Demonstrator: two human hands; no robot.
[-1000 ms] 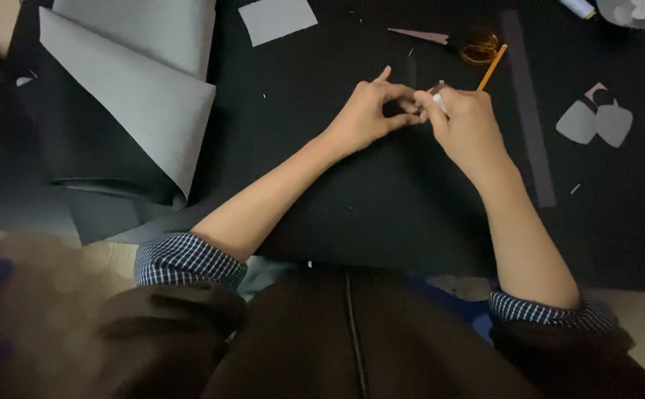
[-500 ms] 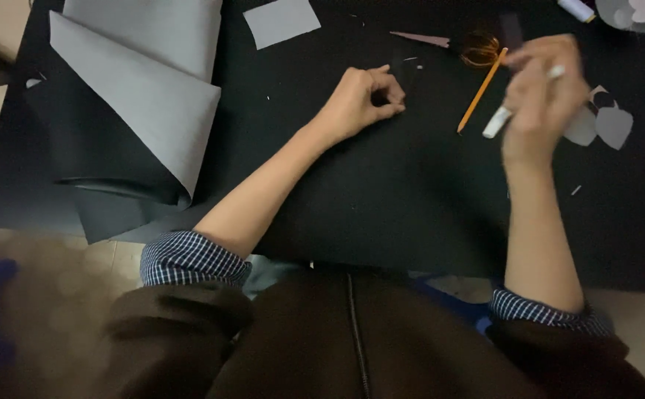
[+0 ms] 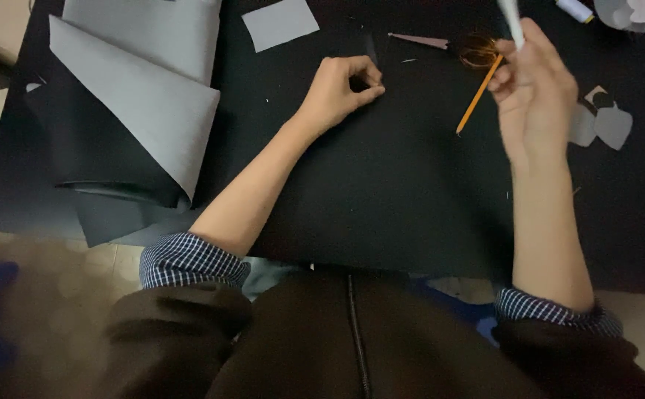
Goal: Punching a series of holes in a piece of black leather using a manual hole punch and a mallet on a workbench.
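White stick [image 3: 510, 21] clamped in right hand [image 3: 533, 92]; left hand [image 3: 337, 89] pinches dark strip [image 3: 371, 50].

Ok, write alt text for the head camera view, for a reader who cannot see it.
A person's raised right hand holds a thin white stick-shaped tool above a black sheet-covered work surface, while the left hand pinches a small dark strip. An orange pencil, amber-handled scissors and folded grey paper lie nearby.

Black-covered worktop [image 3: 381, 192]: folded grey sheets [image 3: 134, 96] at left, grey paper square [image 3: 279, 22], orange pencil [image 3: 477, 96], scissors [image 3: 451, 44], grey cut-out shapes [image 3: 604, 122] at right.
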